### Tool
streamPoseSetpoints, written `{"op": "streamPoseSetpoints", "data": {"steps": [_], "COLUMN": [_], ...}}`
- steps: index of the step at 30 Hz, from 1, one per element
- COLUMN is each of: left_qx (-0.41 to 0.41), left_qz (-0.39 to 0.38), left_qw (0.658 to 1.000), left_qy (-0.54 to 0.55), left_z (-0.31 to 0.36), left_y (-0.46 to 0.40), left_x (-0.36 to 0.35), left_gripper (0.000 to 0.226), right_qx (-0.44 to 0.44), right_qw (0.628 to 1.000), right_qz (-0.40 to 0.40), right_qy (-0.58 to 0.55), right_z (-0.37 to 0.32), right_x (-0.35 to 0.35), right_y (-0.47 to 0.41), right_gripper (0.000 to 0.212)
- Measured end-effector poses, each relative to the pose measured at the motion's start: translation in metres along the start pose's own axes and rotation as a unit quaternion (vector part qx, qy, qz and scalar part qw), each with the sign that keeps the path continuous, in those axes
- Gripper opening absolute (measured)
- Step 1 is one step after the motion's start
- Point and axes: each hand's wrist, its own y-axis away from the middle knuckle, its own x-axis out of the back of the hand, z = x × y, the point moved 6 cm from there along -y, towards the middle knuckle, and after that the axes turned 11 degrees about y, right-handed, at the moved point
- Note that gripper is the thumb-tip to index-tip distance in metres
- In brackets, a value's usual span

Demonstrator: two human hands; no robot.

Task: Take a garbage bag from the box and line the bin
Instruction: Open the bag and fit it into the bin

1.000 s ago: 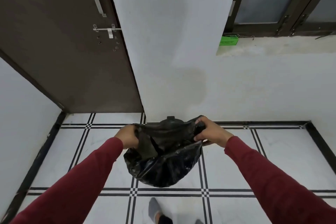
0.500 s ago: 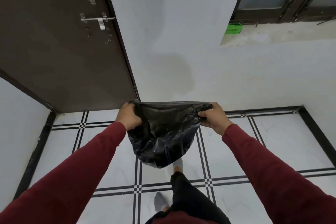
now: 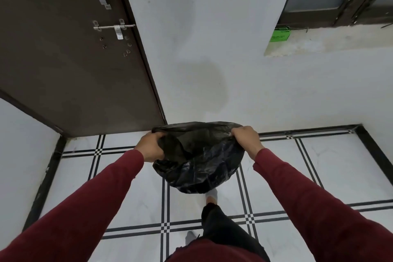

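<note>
Head view. Thin black plastic garbage bag [image 3: 200,159] held in the air above the white tiled floor with black grid lines [image 3: 331,168], mouth stretched wide between two hands. Left hand [image 3: 150,147] closed on the left rim, fingers curled into the film; right hand [image 3: 245,137] pinching the right rim, fingers folded over the edge. Bag body sagging below, puffed with air. No bin visible anywhere here, possibly hidden under the bag. Probably the opening-out step, ahead of fitting.

Best done by keeping the rim taut and level, grips opposite each other, so the mouth drops evenly over a bin's lip; thin film likely to tear if yanked.

Edges: dark brown door [image 3: 70,59] close on the left, white wall [image 3: 212,49] just ahead. Green cardboard box [image 3: 280,35] on the window ledge, well apart. Open floor to the right and behind; own foot just beneath the bag.
</note>
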Motion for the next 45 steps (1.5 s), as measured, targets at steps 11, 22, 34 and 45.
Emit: {"op": "streamPoseSetpoints", "data": {"steps": [11, 22, 34, 45], "left_qx": [-0.003, 0.031, -0.048, -0.044], "left_qz": [0.028, -0.031, 0.038, 0.052], "left_qw": [0.999, 0.998, 0.998, 0.993], "left_qy": [-0.036, -0.045, 0.020, -0.097], "left_z": [-0.004, -0.014, -0.032, -0.119], "left_y": [-0.036, -0.094, -0.222, -0.266], "left_x": [-0.020, -0.083, -0.175, -0.240], "left_gripper": [0.070, 0.073, 0.085, 0.088], "right_qx": [0.075, 0.045, 0.105, 0.108], "right_qw": [0.925, 0.949, 0.979, 0.963], "right_qz": [0.084, 0.030, 0.140, 0.124], "right_qy": [0.364, 0.311, 0.104, 0.213], "right_z": [0.027, 0.080, 0.111, 0.176], "right_x": [0.000, -0.023, -0.105, -0.194], "right_y": [-0.024, -0.086, -0.207, -0.262], "right_gripper": [0.024, 0.035, 0.022, 0.051]}}
